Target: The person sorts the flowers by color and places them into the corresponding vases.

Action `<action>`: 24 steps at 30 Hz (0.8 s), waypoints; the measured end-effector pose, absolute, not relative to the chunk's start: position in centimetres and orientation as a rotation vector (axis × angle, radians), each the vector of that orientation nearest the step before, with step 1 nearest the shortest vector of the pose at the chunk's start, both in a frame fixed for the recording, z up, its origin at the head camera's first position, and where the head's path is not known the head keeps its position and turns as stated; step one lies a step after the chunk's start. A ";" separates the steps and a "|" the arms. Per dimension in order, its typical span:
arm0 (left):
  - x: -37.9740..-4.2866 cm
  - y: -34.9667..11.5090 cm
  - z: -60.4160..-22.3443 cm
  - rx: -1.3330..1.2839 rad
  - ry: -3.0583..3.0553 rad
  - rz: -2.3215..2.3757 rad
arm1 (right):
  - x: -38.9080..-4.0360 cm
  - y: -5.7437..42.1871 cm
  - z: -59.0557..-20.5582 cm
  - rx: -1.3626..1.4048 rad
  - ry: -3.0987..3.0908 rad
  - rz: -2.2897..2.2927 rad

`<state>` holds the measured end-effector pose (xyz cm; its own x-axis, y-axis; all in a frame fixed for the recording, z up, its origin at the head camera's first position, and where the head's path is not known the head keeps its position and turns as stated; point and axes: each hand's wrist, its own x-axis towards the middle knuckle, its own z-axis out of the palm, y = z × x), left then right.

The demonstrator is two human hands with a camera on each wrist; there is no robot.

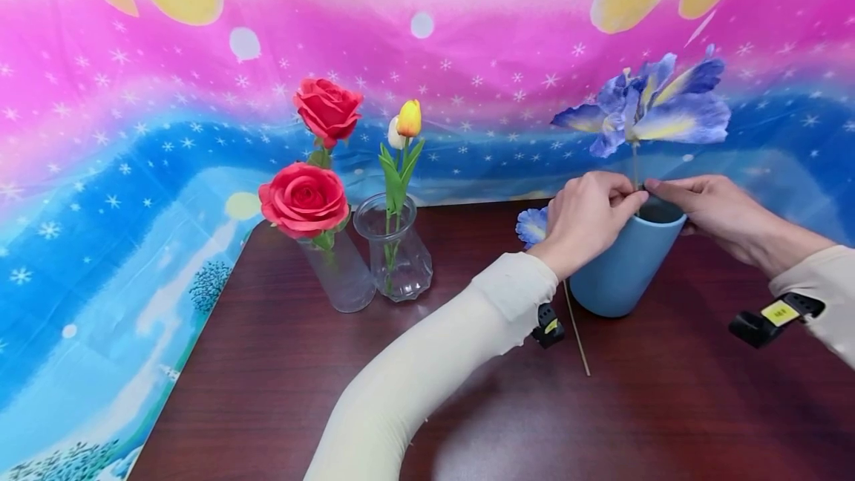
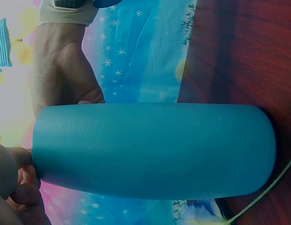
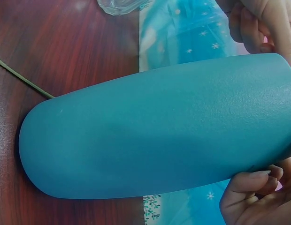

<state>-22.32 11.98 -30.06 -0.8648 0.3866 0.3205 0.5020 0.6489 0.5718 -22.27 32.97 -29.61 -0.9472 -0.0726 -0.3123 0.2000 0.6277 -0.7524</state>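
At the right of the head view, a blue artificial iris [image 1: 668,106] stands with its thin stem [image 1: 636,162] running down into the mouth of a blue vase [image 1: 617,266]. My left hand [image 1: 591,217] pinches that stem at the vase's left rim. From the other side, my right hand [image 1: 718,214] reaches over the rim, its thumb and a finger meeting at the stem beside the left fingertips. Its lower fingers [image 3: 251,187] lie curled against the vase's outer wall. A second blue flower [image 1: 532,227] lies on the table, partly hidden behind my left hand.
Left of the vase, a frosted glass vase [image 1: 341,280] holds two red roses [image 1: 303,199]. Touching it, a clear glass vase [image 1: 404,269] holds yellow and white tulips [image 1: 409,119]. The second flower's stem [image 1: 577,332] points toward the table's front. A printed cloth [image 1: 481,73] hangs behind.
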 end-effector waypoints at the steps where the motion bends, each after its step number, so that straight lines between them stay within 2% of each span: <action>1: -22.4 12.0 -30.1 -0.723 -2.703 -1.015 | -22.3 33.0 -29.6 0.109 2.540 -1.231; 15: -22.4 11.8 -30.1 -0.671 -2.702 -1.061 | -22.0 32.8 -29.4 0.076 2.528 -1.240; 24: -22.3 12.2 -30.3 -0.506 -2.726 -1.078 | -21.8 32.6 -30.0 0.048 2.535 -1.446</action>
